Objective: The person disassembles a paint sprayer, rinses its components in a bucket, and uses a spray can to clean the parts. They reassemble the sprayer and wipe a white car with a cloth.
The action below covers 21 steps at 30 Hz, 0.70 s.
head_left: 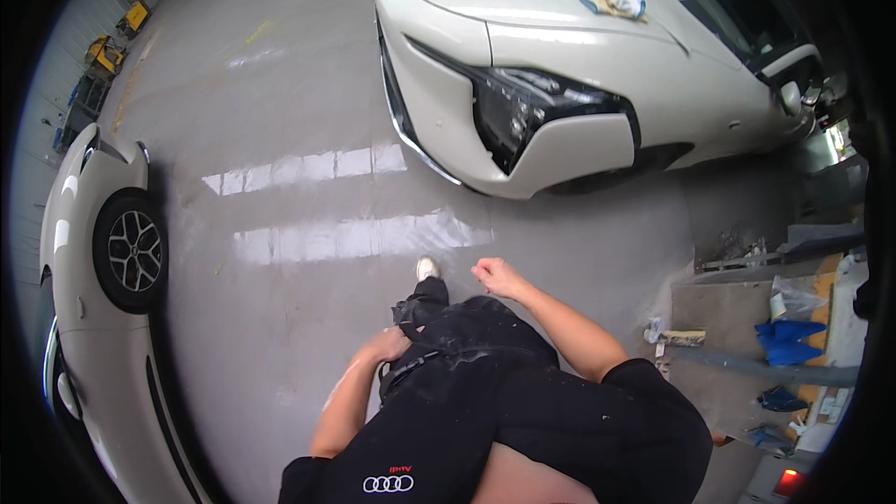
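Observation:
I look down on my own body in black work clothes [485, 392] as I stand on a grey workshop floor [308, 299]. My right hand [495, 275] swings in front of me with its fingers loosely curled and nothing in it. My left hand [390, 343] rests against my hip by the black trousers, and its fingers are mostly hidden. One white shoe [427, 268] shows ahead of my leg. A white car [560, 56] stands ahead on the right, its dark headlight [523, 112] facing me. A crumpled cloth [613, 3] lies on its bonnet.
A second white car [84, 317] stands close on my left, its wheel [133, 252] toward me. To the right, a grey bench [737, 308] carries blue cloths [786, 341] and small items. Yellow equipment [107, 51] stands along the far left wall.

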Tool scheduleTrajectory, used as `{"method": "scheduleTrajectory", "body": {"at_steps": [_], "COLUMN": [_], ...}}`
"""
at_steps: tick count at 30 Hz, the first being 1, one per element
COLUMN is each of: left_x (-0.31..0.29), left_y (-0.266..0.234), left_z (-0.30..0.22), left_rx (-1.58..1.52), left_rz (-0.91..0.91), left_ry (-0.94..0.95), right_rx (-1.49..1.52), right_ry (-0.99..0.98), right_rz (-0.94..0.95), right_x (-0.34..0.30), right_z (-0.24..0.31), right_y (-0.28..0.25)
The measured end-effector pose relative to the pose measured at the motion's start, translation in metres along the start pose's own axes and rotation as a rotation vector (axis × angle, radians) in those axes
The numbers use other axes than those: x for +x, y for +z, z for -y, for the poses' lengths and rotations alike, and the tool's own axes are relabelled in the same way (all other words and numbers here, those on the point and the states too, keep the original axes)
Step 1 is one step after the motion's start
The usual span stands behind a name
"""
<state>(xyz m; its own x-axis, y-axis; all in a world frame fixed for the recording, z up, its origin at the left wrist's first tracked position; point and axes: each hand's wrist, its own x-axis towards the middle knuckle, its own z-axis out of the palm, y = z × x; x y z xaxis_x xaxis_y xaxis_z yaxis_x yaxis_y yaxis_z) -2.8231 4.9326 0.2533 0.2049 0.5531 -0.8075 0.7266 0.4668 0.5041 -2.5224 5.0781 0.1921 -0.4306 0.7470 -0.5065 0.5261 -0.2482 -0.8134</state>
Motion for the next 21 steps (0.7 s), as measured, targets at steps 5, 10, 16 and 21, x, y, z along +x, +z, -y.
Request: {"method": "scheduleTrajectory", "body": {"at_steps": [5, 10, 16, 21], "left_x": [0.041, 0.077, 0.101, 0.112], "left_y": [-0.130, -0.192, -0.230, -0.266], "left_z": [-0.070, -0.102, -0.102, -0.111], "left_rx": [-0.456, -0.152, 0.264, 0.244], "left_rz": [-0.101, -0.493, -0.353, -0.440], "left_ry": [0.159, 0.313, -0.012, 0.064], "right_rx": [-0.067, -0.131, -0.825, -1.012], "right_ry": [-0.151, -0.472, -0.106, 0.305], "right_rz": [-0.474, -1.053, -1.501, -1.296], "right_x": [0.065, 0.128, 0.202, 0.243], "right_z": [0.070, 0.149, 0.223, 0.220], "right_y": [-0.123, -0.287, -0.499, -0.568]}}
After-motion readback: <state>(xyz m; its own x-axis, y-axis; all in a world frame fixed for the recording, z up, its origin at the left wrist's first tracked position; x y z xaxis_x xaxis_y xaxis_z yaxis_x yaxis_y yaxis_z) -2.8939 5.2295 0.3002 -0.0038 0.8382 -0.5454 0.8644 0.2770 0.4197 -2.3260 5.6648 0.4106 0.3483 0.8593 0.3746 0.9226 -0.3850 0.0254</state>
